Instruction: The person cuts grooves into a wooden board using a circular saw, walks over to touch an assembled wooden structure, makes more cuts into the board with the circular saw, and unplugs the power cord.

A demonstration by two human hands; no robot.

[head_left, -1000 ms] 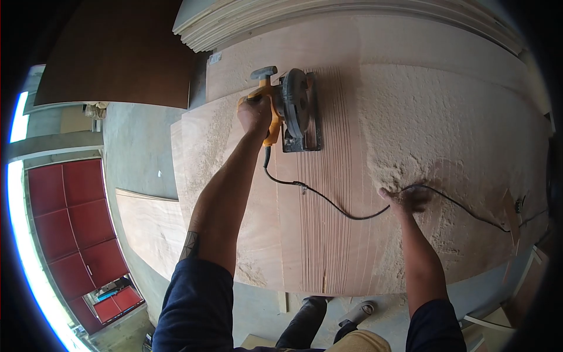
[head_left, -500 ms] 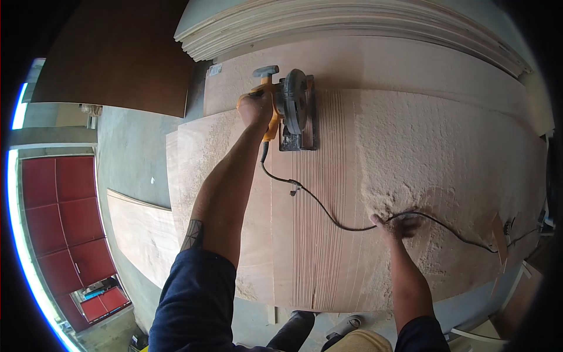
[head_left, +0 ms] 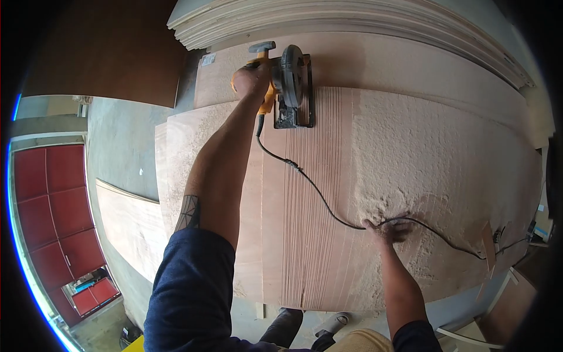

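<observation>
My left hand is wrapped round the yellow rear handle of a circular saw. The saw's base plate rests at the far edge of a wooden board scored with many parallel grooves. From the handle a black power cord curves back across the grooves. My right hand, closed on that cord, is low over the board beside a heap of sawdust. Part of the right hand's grip is hidden by the hand itself.
Stacked pale sheets lie beyond the board. A dark brown panel stands at upper left, with another light sheet on the floor below. Sawdust coats the board's right half. A wood offcut lies near the cord at right.
The saw has moved farther from me, toward the board's far edge, with my left hand still on it. My right hand keeps the cord at nearly the same place. The view has shifted slightly.
</observation>
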